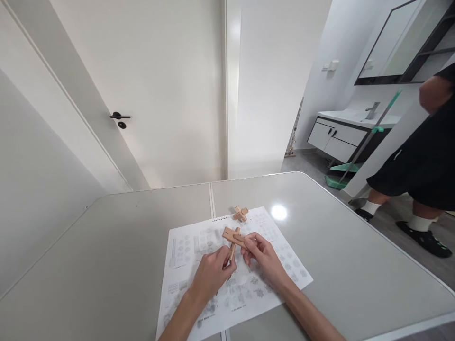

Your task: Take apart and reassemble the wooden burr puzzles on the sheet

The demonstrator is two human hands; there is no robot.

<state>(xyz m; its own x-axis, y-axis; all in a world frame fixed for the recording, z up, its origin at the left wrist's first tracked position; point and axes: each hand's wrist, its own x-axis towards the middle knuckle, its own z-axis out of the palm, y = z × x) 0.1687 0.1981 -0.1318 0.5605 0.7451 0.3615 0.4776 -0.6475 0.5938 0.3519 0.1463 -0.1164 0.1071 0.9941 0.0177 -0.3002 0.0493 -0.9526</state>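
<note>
Both my hands hover over a printed instruction sheet [199, 251] on a grey table [106, 255]. My left hand [212, 273] pinches the lower end of a wooden puzzle stick [233, 247]. My right hand [261, 255] grips a second wooden piece [230, 234] that crosses the stick, the two pieces forming a cross. A small assembled group of wooden puzzle pieces [241, 213] lies at the sheet's far edge, untouched.
A white door with a black handle [120, 116] stands behind the table. To the right, a person in black clothes [423, 161] stands by a bathroom with a vanity [341, 135], a green dustpan [336, 180] and a broom.
</note>
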